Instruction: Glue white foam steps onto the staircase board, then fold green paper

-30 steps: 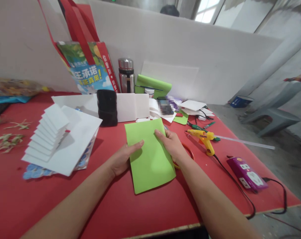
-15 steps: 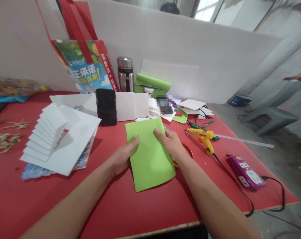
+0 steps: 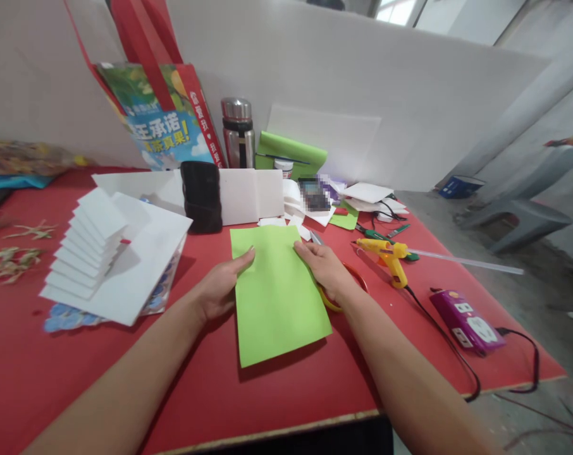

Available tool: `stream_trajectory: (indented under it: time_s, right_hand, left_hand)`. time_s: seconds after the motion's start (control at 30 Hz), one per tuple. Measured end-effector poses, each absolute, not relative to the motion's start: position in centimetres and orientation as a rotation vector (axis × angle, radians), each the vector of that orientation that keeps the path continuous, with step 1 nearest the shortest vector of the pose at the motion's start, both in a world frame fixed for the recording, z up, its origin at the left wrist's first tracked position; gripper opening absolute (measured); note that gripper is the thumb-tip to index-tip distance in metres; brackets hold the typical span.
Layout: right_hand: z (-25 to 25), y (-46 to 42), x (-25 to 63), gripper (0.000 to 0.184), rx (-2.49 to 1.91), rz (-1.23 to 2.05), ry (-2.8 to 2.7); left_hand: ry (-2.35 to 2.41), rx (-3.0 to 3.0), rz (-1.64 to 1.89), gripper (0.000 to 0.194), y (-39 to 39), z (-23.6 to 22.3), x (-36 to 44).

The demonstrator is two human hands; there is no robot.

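Note:
A flat lime-green sheet (image 3: 279, 297) is held just above the red table by both hands. My left hand (image 3: 222, 281) grips its left edge, thumb on top and fingers out of sight beneath. On the right edge, my right hand (image 3: 322, 265) pinches the sheet the same way. Whether it is paper or thin foam I cannot tell. Scissors (image 3: 355, 276) with red and yellow handles lie under and beside my right hand, their blade tip showing past the sheet's far edge.
To the right lie a yellow glue gun (image 3: 386, 253) with a clear stick and a purple power strip (image 3: 467, 321). White stepped boards (image 3: 85, 253) stand at left. Behind are a black block (image 3: 201, 197), a steel flask (image 3: 238, 133), a printed bag (image 3: 163, 126) and a phone (image 3: 315, 194).
Both hands still hold the green sheet. Its left side has shifted left with my left hand, and the sheet looks wider and flatter to the camera. The view has tilted slightly down.

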State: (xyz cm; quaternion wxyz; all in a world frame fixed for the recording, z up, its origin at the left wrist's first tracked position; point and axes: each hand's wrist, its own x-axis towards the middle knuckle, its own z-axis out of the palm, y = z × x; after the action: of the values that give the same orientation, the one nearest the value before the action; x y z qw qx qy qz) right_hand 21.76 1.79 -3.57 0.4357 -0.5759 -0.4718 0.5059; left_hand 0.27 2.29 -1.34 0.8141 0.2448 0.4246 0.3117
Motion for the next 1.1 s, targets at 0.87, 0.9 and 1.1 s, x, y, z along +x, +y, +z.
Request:
stream_trajectory:
  time_s: [0.87, 0.9, 1.1]
  right_hand:
    - [-3.5, 1.4, 21.0, 0.023, -1.290, 1.503, -1.020]
    - [-3.5, 1.4, 21.0, 0.022, -1.291, 1.493, -1.031]
    - [-4.1, 1.5, 20.6, 0.025, -1.347, 1.388, -1.107]
  left_hand:
    - [1.071, 0.558, 0.709, 0.035, 3.2, -1.2, -0.3]
    - [1.078, 0.574, 0.712, 0.033, 3.2, -1.3, -0.3]
    - [1.248, 0.860, 0.943, 0.030, 3.8, -2.6, -0.9]
